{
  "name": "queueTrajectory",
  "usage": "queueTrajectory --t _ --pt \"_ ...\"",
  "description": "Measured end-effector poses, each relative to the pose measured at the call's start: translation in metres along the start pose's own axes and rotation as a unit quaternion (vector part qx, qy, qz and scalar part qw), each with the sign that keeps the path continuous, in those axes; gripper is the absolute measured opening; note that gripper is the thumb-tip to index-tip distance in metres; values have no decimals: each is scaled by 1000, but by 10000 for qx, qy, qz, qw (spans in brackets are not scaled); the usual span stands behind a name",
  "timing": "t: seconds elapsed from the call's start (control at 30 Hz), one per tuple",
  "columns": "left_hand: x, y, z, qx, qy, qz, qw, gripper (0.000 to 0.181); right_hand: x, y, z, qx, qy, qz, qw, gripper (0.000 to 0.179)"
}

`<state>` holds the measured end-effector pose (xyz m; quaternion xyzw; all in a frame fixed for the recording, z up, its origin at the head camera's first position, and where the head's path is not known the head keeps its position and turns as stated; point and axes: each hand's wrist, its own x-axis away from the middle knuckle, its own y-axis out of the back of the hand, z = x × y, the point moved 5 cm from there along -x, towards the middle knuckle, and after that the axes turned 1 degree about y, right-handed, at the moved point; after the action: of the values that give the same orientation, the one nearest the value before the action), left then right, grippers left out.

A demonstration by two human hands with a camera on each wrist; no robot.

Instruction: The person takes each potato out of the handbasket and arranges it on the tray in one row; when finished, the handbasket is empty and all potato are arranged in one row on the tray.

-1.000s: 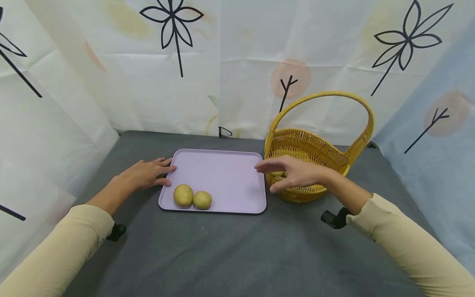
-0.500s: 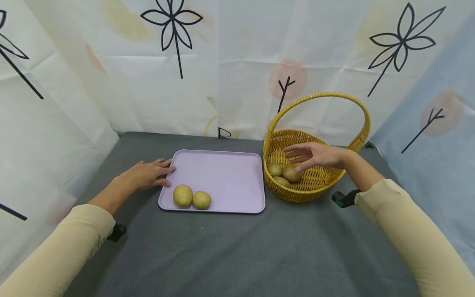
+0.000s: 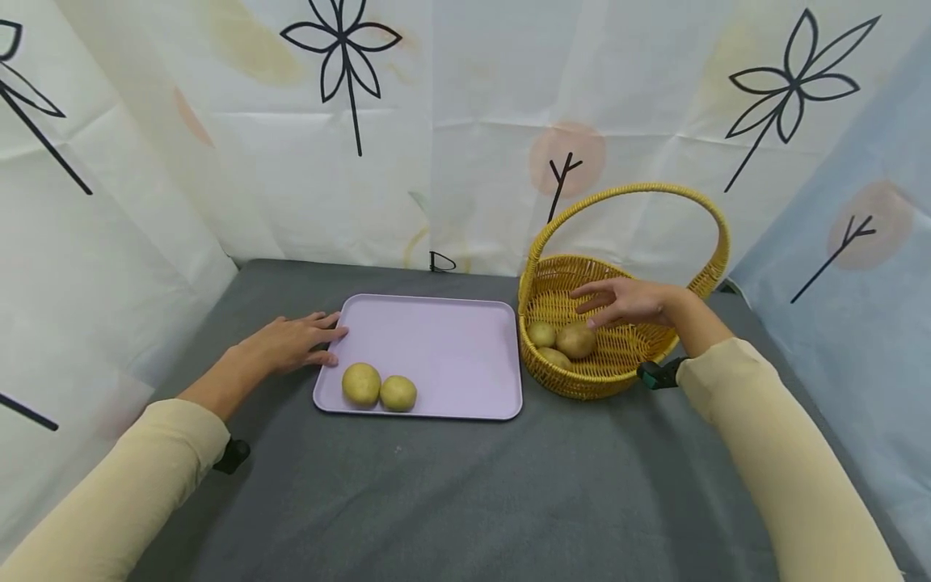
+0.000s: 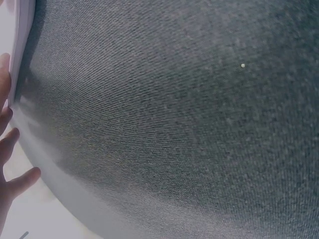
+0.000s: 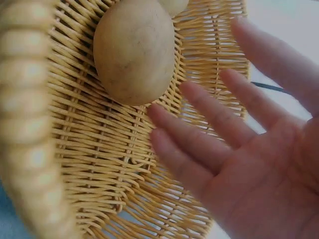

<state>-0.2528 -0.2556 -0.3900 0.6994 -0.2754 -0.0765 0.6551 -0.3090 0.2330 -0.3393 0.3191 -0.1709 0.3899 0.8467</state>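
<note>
A yellow wicker basket [image 3: 640,356] with a tall arched handle holds three potatoes, among them a large potato [image 3: 576,340]. My right hand [image 3: 627,302] hovers inside the basket over them, fingers spread and holding nothing. The right wrist view has the large potato [image 5: 134,52] just beyond the fingertips of the right hand [image 5: 249,144]. At the left edge of the lilac tray [image 3: 444,347] rests my left hand [image 3: 294,343], its fingertips on the rim. Two potatoes, a larger potato [image 3: 361,384] and a smaller potato [image 3: 398,394], lie side by side at the tray's front left.
A dark grey cloth [image 3: 436,493] covers the table. Behind it hangs a white curtain [image 3: 480,162] printed with flowers, and a bluish curtain [image 3: 865,323] closes off the right side. The arched basket handle [image 3: 633,191] rises above my right hand.
From over the tray's right edge, my right hand has moved right into the basket, uncovering the potatoes there. My left hand has stayed at the tray's edge.
</note>
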Motion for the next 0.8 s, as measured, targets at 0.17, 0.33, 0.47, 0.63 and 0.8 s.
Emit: queueTrajectory --t 0.17,0.33,0.47,0.63,0.8 --pt "-1 -2 1 -14 3 -4 10000 66 -4 -2 -3 -317 -304 124 9990 73" --pt "-1 -2 2 -32 19 -21 10000 66 -9 -5 -4 -77 -605 246 9978 74" --pt "-1 -2 3 -20 19 -38 10000 65 -14 -8 -5 149 -852 442 9953 74" --pt "-1 -2 2 -24 -14 -56 10000 64 -18 -8 -6 281 -1001 477 9934 70" --pt "0 0 0 -2 -8 -50 10000 64 -21 -8 -8 300 -986 464 9936 66"
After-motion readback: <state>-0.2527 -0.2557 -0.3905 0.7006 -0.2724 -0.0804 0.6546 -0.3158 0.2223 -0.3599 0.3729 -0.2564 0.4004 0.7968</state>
